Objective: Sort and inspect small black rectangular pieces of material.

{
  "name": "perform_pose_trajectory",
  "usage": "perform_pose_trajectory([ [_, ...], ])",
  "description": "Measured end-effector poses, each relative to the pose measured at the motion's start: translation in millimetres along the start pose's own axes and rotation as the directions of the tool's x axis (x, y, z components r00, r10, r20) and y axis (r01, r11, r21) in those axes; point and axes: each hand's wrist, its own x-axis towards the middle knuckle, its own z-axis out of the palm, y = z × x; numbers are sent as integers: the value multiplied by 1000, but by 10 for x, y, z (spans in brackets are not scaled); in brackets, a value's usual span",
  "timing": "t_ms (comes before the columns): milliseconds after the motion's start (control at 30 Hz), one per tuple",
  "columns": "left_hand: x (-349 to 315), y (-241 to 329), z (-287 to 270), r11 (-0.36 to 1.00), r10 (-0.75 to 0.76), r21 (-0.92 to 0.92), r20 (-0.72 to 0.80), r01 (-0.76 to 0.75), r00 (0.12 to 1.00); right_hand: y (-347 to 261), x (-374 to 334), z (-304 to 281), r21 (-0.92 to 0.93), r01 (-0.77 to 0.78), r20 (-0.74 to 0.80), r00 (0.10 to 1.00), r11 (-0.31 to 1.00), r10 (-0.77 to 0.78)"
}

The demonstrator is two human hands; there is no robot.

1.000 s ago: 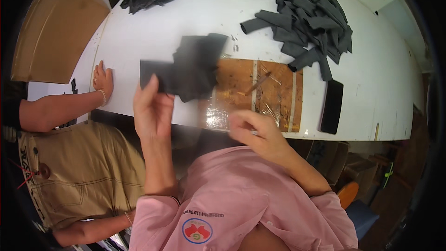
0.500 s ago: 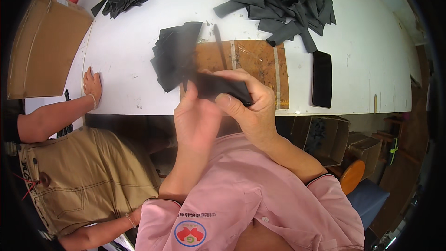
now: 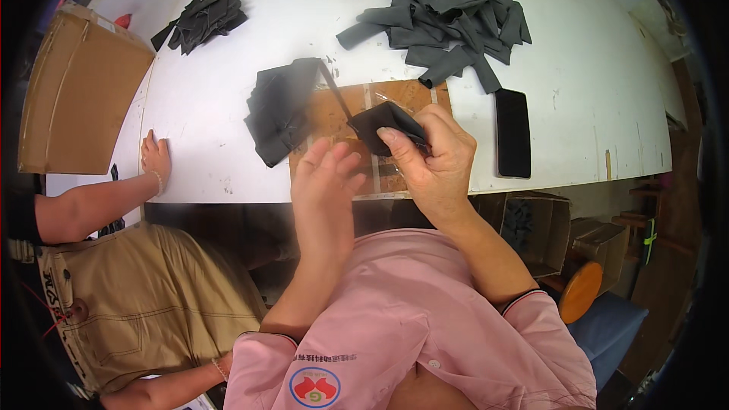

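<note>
My right hand (image 3: 443, 159) grips a black fabric piece (image 3: 377, 123), thumb on its near face, above a brown board (image 3: 372, 175). A thin dark strip or stick (image 3: 337, 93) runs from beside the piece toward the far left; I cannot tell whether they are joined. My left hand (image 3: 326, 182) is open and slightly blurred, fingers apart, just left of the held piece and holding nothing. Beyond it, a stack of black fabric pieces (image 3: 279, 110) lies over the board's left side.
A large heap of dark fabric pieces (image 3: 456, 15) lies at the far right, with a smaller pile (image 3: 205, 19) at the far left. A black phone-like slab (image 3: 513, 133) rests on the white table (image 3: 585, 106). Another person's hand (image 3: 156, 158) touches the table beside a cardboard box (image 3: 80, 95).
My left hand has come off the fabric piece and opened. My right hand has moved slightly right and away, still gripping the piece. The thin strip now slants further left.
</note>
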Motion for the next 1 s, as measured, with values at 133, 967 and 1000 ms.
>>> perform_pose_trajectory([
  [133,-84,134,106,923,199,313,110,-224,974,31,8,-12,-114,102,17,995,988,-101],
  [967,59,172,-19,859,160,433,279,-273,947,19,-119,-128,-148,178,301,945,973,-128],
  [1000,62,167,-79,860,169,422,294,-287,941,-51,-107,-181,-79,12,385,923,997,19],
])
